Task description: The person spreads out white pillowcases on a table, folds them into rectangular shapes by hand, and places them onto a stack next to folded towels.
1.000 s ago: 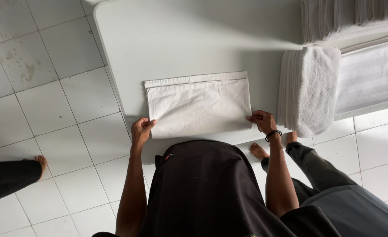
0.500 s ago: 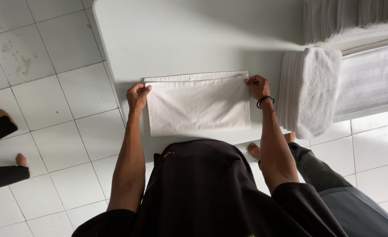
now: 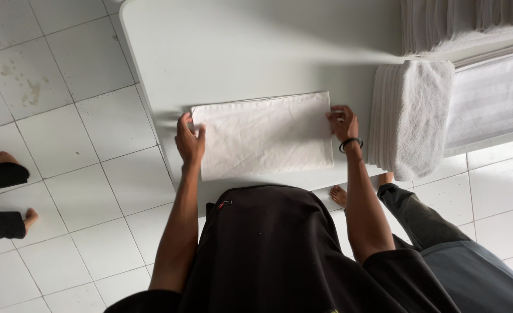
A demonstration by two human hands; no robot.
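A laundry workroom: stacked folded towels (image 3: 410, 119), white table (image 3: 256, 52), tiled floor (image 3: 65, 150).

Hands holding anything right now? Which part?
Both hold the folded white cloth on the table: left hand at its left edge, right hand at its right edge.

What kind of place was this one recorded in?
Probably a laundry or linen-folding room. The hands, left hand and right hand, press a folded white cloth on a pale table, beside a stack of folded white towels, over a tiled floor.
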